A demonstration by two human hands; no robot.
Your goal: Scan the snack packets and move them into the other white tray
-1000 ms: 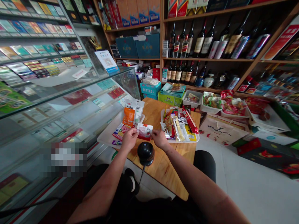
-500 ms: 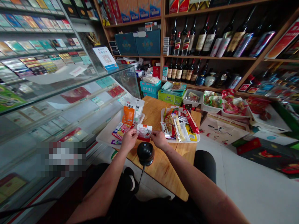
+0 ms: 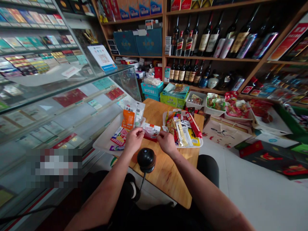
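Observation:
Between my two hands is a small white and red snack packet [image 3: 152, 131] with an orange patch on its top edge. My left hand [image 3: 134, 140] pinches its left side, and my right hand [image 3: 167, 141] pinches the lower right corner. Just nearer than the packet stands a black rounded device [image 3: 146, 158] on a thin stalk, apart from both hands. Left of my left hand is a white tray [image 3: 101, 143] with an orange pouch [image 3: 128, 119], white pouches and other packets. To the right, a second white tray [image 3: 201, 143] holds several mixed snack packets.
The trays rest on a wooden table [image 3: 176, 171]. A glass display counter [image 3: 84, 112] runs along the left. Behind are shelves with bottles [image 3: 205, 40]. Snack bins [image 3: 215, 109] and a paper bag [image 3: 226, 132] stand at the right.
The packet has moved slightly away from me and to the right relative to the black device, tilting a little. Both hands keep hold of it. The whole view has shifted slightly.

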